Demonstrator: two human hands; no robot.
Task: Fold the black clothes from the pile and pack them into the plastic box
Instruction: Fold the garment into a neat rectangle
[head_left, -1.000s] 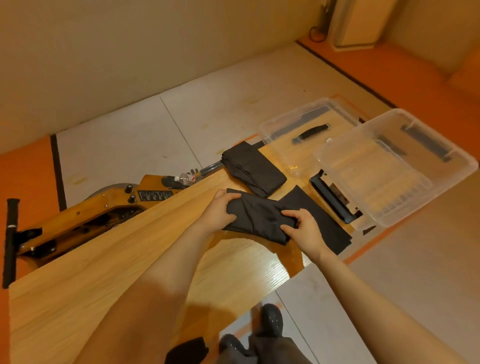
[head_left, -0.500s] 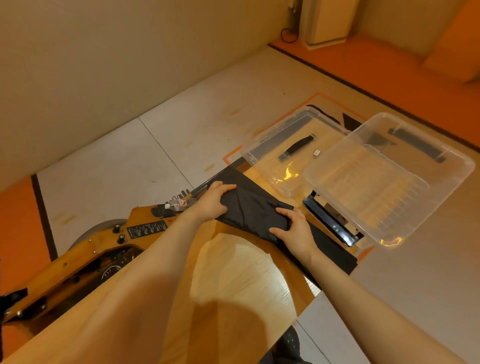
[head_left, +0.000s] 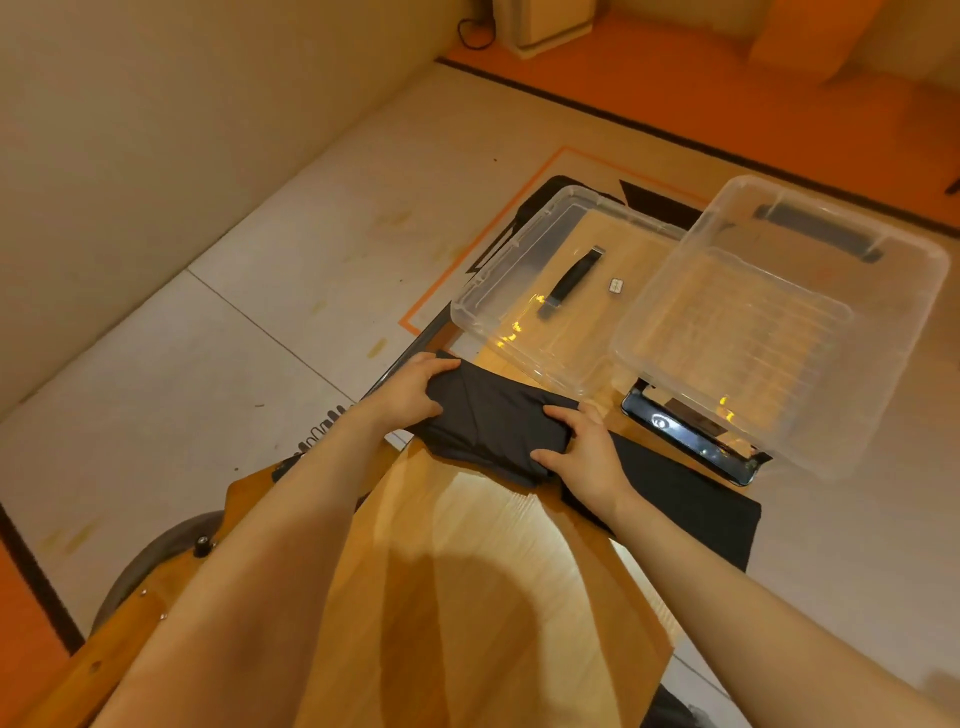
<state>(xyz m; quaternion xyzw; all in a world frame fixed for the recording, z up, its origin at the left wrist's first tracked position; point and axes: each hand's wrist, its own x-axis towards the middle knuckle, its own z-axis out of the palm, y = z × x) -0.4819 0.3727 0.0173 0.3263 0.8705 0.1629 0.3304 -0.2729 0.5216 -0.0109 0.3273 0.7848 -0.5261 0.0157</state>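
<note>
A folded black garment (head_left: 493, 426) lies at the far end of the wooden table (head_left: 467, 582). My left hand (head_left: 415, 395) grips its left end, thumb on top. My right hand (head_left: 582, 452) grips its right end, fingers curled over the fold. Whatever is beneath the garment is hidden. Another black cloth (head_left: 691, 499) lies flat on the table's right corner, partly under my right forearm. The clear plastic box (head_left: 727, 322) stands open and holds nothing, just beyond and to the right of my hands.
A clear lid (head_left: 519, 291) with a black handle lies left of the box. Under the box's near edge there is a black glossy device (head_left: 691, 441). Below the table's left side stands a wooden machine (head_left: 156, 597) with knobs. Pale floor surrounds the table.
Both hands carried the folded garment from the middle of the table to its far end, where another folded garment lay. The view has moved forward with them.
</note>
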